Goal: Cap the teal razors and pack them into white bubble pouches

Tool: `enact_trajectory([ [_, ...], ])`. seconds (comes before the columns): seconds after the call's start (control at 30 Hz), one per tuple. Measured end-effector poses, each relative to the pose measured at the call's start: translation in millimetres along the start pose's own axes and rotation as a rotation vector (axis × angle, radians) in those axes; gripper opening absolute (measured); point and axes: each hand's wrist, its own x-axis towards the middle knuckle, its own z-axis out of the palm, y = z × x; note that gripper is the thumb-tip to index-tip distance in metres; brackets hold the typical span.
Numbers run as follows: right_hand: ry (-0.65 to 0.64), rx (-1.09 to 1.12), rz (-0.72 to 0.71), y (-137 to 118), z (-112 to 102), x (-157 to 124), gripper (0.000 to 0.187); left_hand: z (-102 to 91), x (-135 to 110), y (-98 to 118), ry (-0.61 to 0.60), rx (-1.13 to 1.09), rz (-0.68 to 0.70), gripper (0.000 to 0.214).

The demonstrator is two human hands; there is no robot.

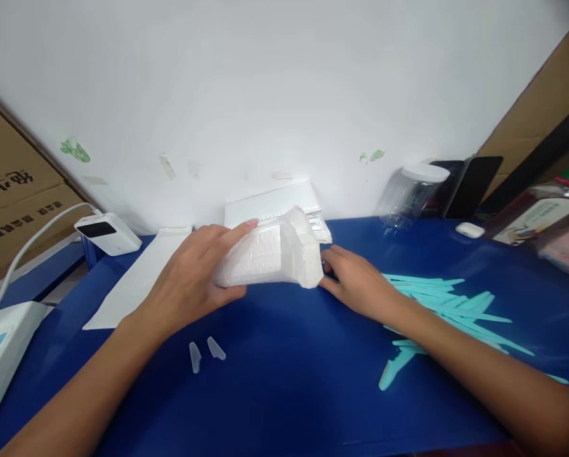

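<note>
My left hand [189, 273] is wrapped around a white bubble mailer [260, 254], held above the table with its mouth gaping to the right. Close by that mouth is my right hand [353, 276], its fingers curled together. A small dark and teal bit shows at its fingertips, too little to name. Under and beside my right forearm lies a loose pile of slim turquoise eyebrow razors [455, 311]. Two small translucent plastic pieces, a left one [195, 357] and a right one [216, 348], rest on the table below my left hand.
More silvery-white mailers [274, 202] lean against the wall. A flat white mailer [132, 285] lies left on the blue table [284, 393]. A power bank [108, 233] and power strip [8, 355] sit left; a clear jar [410, 197], phone [473, 187] and bottle [541, 212] stand right.
</note>
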Motion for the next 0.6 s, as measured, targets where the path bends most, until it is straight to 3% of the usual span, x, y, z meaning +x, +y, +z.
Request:
enact_trajectory([
  [0.2,0.028,-0.007,-0.004,0.0,0.2,-0.7,0.021,3.2,-2.7,4.9,0.129,-0.068,-0.107,0.089],
  [0.37,0.007,-0.018,-0.013,2.1,-0.8,1.3,0.007,5.0,-1.4,7.8,0.261,-0.058,-0.075,0.085],
  [0.6,-0.086,-0.239,-0.091,-10.7,-9.3,-0.6,0.015,11.3,-4.2,9.0,0.317,-0.063,-0.047,0.089],
])
